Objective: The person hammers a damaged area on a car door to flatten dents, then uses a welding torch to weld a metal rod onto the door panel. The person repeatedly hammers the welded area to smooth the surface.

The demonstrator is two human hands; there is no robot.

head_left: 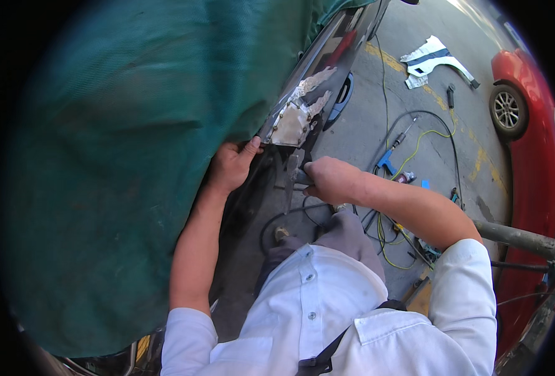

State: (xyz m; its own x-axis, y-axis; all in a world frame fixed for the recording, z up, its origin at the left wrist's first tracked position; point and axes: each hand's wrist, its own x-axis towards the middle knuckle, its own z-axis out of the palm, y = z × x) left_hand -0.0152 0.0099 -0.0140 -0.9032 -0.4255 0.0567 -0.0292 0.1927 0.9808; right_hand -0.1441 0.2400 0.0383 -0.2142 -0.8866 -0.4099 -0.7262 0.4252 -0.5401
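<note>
One large green cover [133, 113] drapes the left side, presumably laid there to shield the bodywork beneath it. At its edge, the left hand [230, 169] rests its thumb on the near border of a pale metal patch, apparently to steady it; most of its fingers are hidden, so whether they pinch the edge cannot be told. The patch [290, 125] lies on the side of a dark car [327, 81], directly ahead of the person, with brownish spots along its border and pale streaks [315, 81] running beyond it. Just below the patch, the right hand [332, 180] has its fingers curled tight around a grey object [301, 178], mostly concealed by the hand; its kind cannot be confirmed. Farther right, a blue tool [387, 161] lies on the floor among loose black and yellow cables [419, 141], seemingly set down within easy reach. Beyond it lies a white car fender [437, 59], well apart from the hands, likely kept out of the way. At far right, a metal pipe [518, 239] juts in front of a red car [534, 188].
</note>
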